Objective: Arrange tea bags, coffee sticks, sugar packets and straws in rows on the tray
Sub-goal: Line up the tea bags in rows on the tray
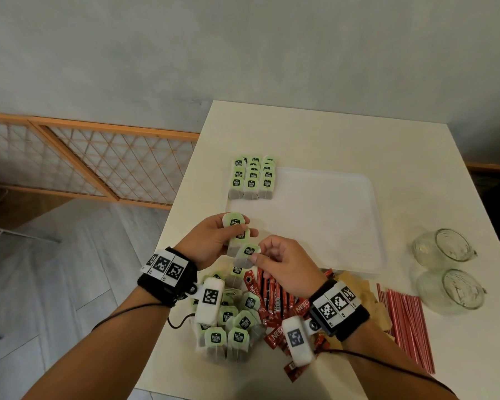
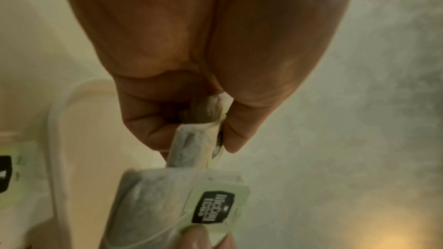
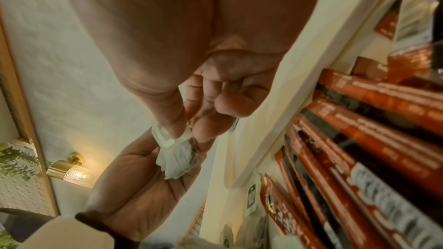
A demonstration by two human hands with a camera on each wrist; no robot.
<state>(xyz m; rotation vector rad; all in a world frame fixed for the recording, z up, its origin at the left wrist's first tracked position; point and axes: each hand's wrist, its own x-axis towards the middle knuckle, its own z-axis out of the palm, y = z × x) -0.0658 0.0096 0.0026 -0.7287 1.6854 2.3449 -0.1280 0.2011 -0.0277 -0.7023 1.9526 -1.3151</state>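
Tea bags (image 1: 234, 230): small stack gripped in left hand (image 1: 211, 241); one more (image 1: 247, 252) pinched by right hand (image 1: 286, 264) beside it, above table (image 1: 329, 134). Three rows (image 1: 253, 177) on tray (image 1: 344, 215).

My arms are bare to the elbow, no sleeves. On my left wrist (image 1: 168, 280) sits a wide black band with a white strip of three square black-and-white codes across the top. A white rounded block (image 1: 210, 301) with one more code hangs from it on a small bracket. My right wrist (image 1: 339, 308) wears the same black band, code strip and white block (image 1: 297, 340). A thin black cable (image 1: 122, 313) runs back along each forearm.
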